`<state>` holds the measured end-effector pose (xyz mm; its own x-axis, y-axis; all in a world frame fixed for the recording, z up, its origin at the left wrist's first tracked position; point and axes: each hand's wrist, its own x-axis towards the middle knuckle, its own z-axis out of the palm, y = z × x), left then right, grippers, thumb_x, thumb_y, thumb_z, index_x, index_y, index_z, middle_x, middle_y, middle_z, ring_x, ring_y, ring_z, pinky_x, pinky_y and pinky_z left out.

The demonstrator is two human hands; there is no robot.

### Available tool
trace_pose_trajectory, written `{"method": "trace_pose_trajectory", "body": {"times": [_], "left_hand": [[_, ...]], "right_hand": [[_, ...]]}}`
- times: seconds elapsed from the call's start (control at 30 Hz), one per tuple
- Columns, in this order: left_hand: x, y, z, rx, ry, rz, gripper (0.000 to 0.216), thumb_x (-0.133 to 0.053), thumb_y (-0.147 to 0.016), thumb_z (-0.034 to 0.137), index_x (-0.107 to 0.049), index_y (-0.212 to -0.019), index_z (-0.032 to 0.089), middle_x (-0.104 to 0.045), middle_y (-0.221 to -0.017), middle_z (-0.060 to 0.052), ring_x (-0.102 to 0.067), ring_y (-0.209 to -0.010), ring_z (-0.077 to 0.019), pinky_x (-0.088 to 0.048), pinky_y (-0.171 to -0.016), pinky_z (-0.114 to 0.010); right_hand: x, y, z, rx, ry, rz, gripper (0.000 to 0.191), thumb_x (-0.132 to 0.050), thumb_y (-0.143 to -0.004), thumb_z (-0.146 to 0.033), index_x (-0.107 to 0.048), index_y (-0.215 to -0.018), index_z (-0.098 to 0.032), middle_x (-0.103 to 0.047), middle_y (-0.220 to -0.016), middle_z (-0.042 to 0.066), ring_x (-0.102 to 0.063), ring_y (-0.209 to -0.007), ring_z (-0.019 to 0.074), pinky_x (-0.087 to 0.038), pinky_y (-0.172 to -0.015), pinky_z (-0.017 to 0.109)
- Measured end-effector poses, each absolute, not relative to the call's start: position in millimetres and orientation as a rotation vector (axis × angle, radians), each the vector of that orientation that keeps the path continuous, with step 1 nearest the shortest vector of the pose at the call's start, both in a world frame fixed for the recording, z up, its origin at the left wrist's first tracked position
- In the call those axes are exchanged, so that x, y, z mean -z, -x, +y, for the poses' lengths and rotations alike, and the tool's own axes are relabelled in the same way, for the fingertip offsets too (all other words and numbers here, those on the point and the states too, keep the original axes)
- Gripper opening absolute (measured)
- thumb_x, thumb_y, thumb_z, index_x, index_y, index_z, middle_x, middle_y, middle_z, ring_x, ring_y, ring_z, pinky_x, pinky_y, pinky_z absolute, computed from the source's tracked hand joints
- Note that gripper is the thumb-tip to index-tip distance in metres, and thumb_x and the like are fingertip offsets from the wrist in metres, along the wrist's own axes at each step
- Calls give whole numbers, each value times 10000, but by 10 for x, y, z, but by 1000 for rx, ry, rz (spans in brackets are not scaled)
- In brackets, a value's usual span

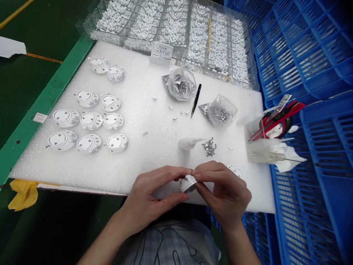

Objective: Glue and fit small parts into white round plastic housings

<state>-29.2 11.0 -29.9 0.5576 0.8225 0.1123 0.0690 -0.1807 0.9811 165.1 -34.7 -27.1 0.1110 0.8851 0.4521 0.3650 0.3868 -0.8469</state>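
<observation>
Near the front edge of the foam-topped table, a small white round part (188, 183) is held between both hands. My left hand (157, 189) grips it from the left, thumb below and fingertips on top. On the other side, my right hand (223, 187) pinches its upper right edge; whether a smaller piece sits between those fingertips I cannot tell. Just beyond the hands stands a white squeeze bottle (187, 144) with a thin nozzle. Beside the nozzle lies a little heap of shiny metal bits (209, 147). Another white round part (235, 170) is partly hidden behind my right hand.
Several similar white parts (89, 120) stand in rows on the left. Two bags of metal bits (182, 84) (222, 110) flank a black pen (196, 101). Clear trays (176, 25) line the back. A tool holder (259, 151) and blue crates (298, 48) border the right.
</observation>
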Motion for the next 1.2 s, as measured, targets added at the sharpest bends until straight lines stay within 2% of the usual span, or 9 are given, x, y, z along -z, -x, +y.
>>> {"method": "trace_pose_trajectory", "body": {"times": [0.13, 0.3, 0.43, 0.6, 0.8, 0.97, 1.2], "left_hand": [[266, 299, 156, -795, -1615, 714, 347, -807, -929, 247, -778, -1268, 310, -834, -1163, -47, -804, -1007, -230, -656, -927, -328], [253, 310, 155, -829, -1532, 662, 477, -822, -896, 128, -768, -1301, 374, -821, -1219, 0, -790, -1078, -184, -617, -988, -252], [231, 310, 143, -803, -1496, 662, 533, -817, -890, 96, -758, -1309, 420, -815, -1236, 22, -784, -1097, -166, -605, -990, -223], [215, 315, 142, -776, -1478, 685, 519, -787, -916, 98, -752, -1320, 421, -816, -1217, 25, -782, -1076, -166, -608, -965, -223], [209, 316, 132, -755, -1429, 692, 498, -782, -935, 132, -746, -1318, 448, -799, -1228, 46, -757, -1091, -148, -578, -978, -200], [216, 306, 114, -729, -1412, 689, 446, -768, -960, 176, -743, -1336, 415, -788, -1232, 15, -741, -1107, -170, -568, -1010, -239], [258, 293, 71, -771, -1376, 753, 413, -787, -942, 170, -778, -1286, 398, -798, -1162, 17, -742, -1024, -163, -569, -950, -235]], "right_hand": [[267, -1685, -324, -582, 1153, -1524, 256, -763, -857, -28, -756, -995, -243, -766, -844, 31, -744, -763, 184, -619, -636, 314], [251, -1721, -316, -628, 1098, -1541, 266, -763, -839, -4, -748, -982, -228, -763, -862, 27, -746, -793, 181, -628, -677, 313], [254, -1725, -317, -656, 1079, -1531, 241, -773, -848, -28, -740, -975, -231, -752, -845, 28, -731, -782, 184, -624, -672, 328], [287, -1711, -317, -634, 1084, -1522, 256, -766, -852, -31, -739, -1002, -237, -745, -847, 27, -723, -785, 183, -617, -663, 325], [288, -1709, -319, -598, 1102, -1561, 375, -756, -848, -13, -756, -1143, -246, -736, -874, 23, -709, -778, 174, -606, -641, 307], [274, -1697, -335, -523, 1085, -1607, 448, -746, -827, 43, -772, -1180, -232, -714, -883, 25, -703, -793, 164, -609, -654, 297], [305, -1695, -343, -536, 1100, -1586, 444, -748, -836, 25, -758, -1183, -251, -720, -867, 21, -700, -780, 173, -611, -636, 310]]}}
